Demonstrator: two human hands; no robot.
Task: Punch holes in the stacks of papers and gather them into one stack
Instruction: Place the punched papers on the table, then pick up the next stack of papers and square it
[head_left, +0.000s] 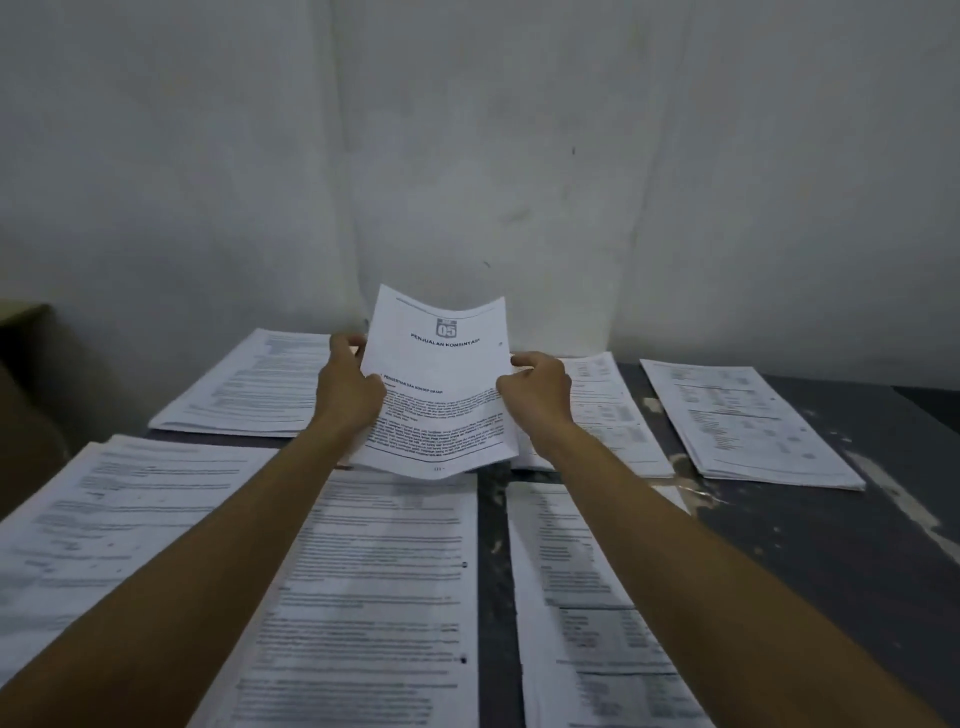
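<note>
A thin stack of printed pages (439, 384), headed "05 Penjualan Konsinyasi", stands tilted up above the middle of the dark table (831, 545). My left hand (347, 387) grips its left edge and my right hand (537, 392) grips its right edge. Several other paper stacks lie flat on the table: one at the back left (249, 387), one at the back right (748, 421), one partly behind my right hand (608, 410), one at the near left (104, 519). The near middle stack (374, 597) shows two punched holes along its right edge. Another stack (587, 597) lies under my right forearm.
A plain white wall (467, 156) rises right behind the table. A brown box-like object (26, 395) stands at the far left. The table's right part shows bare dark surface with pale scuffs. No hole punch is in view.
</note>
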